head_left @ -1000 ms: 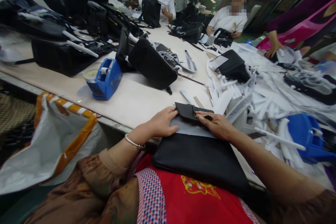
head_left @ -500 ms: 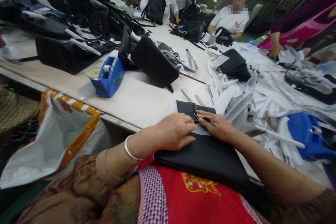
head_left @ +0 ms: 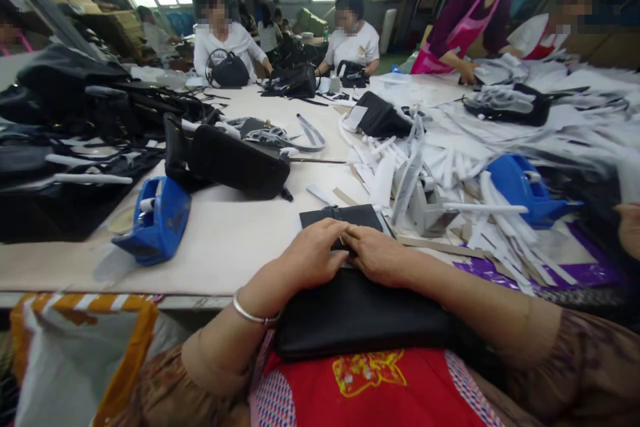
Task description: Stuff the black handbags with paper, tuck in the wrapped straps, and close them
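Observation:
A black bag [head_left: 360, 320] rests at the table's near edge against the red apron, its flap with a strap [head_left: 367, 215] lying on the table side. Both hands meet over the strap and its small metal fitting. My left hand [head_left: 315, 250] is bent over the flap, thumb and fingertips at the fitting. My right hand [head_left: 375, 255] touches it from the other side, fingers together at the same spot. What lies between the fingertips is mostly hidden.
Blue tape dispensers stand left [head_left: 163, 217] and right [head_left: 523, 190]. Black bags [head_left: 240, 160] and white paper strips [head_left: 445, 167] cover parts of the table [head_left: 225, 240]. An open white sack [head_left: 75, 353] hangs lower left. Several people work across the table.
The view has swung right and levelled. My left hand has closed in on the strap fitting, and the two hands now touch. The bag remains at the table edge.

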A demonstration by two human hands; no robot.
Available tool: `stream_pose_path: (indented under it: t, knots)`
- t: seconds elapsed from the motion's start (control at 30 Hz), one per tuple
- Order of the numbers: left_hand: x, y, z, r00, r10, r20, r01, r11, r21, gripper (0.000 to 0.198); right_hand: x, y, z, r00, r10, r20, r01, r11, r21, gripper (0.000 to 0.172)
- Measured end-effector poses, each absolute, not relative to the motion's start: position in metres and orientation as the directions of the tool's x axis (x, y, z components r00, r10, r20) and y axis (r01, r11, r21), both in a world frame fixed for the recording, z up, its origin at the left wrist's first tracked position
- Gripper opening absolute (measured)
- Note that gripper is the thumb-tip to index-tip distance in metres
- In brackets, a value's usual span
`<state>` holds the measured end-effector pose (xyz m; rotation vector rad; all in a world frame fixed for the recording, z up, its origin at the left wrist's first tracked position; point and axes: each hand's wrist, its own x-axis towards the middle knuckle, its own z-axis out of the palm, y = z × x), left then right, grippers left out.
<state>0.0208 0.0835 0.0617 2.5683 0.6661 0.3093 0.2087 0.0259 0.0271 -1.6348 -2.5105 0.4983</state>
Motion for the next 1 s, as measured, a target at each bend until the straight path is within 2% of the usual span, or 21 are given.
stream_pose_path:
  t: [0.1, 0.2, 0.33, 0.43, 0.5, 0.6, 0.83, 0.93, 1.0]
  knots:
    - [0.036, 0.096, 0.046, 0.894, 0.447, 0.031, 0.374, -0.782, 0.499, 0.071, 0.217, 0.024, 0.028, -0.459, 0.886, -0.069, 0.838, 0.406, -0.363, 0.060]
    - [0.040, 0.102, 0.035, 0.898, 0.441, 0.004, 0.380, -0.778, 0.501, 0.084, 0.231, 0.015, 0.028, -0.459, 0.888, -0.041, 0.816, 0.403, -0.414, 0.066]
    - [0.041, 0.101, 0.033, 0.904, 0.426, 0.024, 0.363, -0.798, 0.481, 0.082, 0.260, -0.004, 0.026, -0.308, 0.947, -0.087, 0.864, 0.241, -0.441, 0.088]
    - [0.046, 0.098, 0.034, 0.908, 0.417, 0.028, 0.370, -0.832, 0.413, 0.076, 0.281, -0.015, 0.018, -0.195, 0.973, -0.122, 0.865, 0.112, -0.490, 0.103]
    - [0.049, 0.095, 0.035, 0.914, 0.404, 0.041, 0.363, -0.859, 0.362, 0.070, 0.291, -0.021, 0.010, -0.120, 0.987, -0.107, 0.838, 0.043, -0.543, 0.107]
    - [0.053, 0.092, 0.036, 0.915, 0.396, 0.072, 0.357, -0.882, 0.309, 0.055, 0.298, -0.028, 0.001, -0.014, 0.998, -0.056, 0.789, -0.024, -0.614, 0.100]
    - [0.058, 0.092, 0.032, 0.903, 0.422, 0.075, 0.394, -0.887, 0.241, 0.037, 0.295, -0.023, 0.008, 0.098, 0.988, 0.117, 0.716, 0.011, -0.698, 0.055]
    - [0.058, 0.094, 0.029, 0.908, 0.413, 0.073, 0.388, -0.892, 0.232, 0.033, 0.293, -0.013, 0.015, 0.127, 0.987, 0.097, 0.661, -0.011, -0.750, 0.039]
    - [0.056, 0.096, 0.026, 0.907, 0.411, 0.086, 0.382, -0.892, 0.240, 0.030, 0.292, -0.009, 0.018, 0.161, 0.986, 0.042, 0.640, -0.072, -0.765, 0.038]
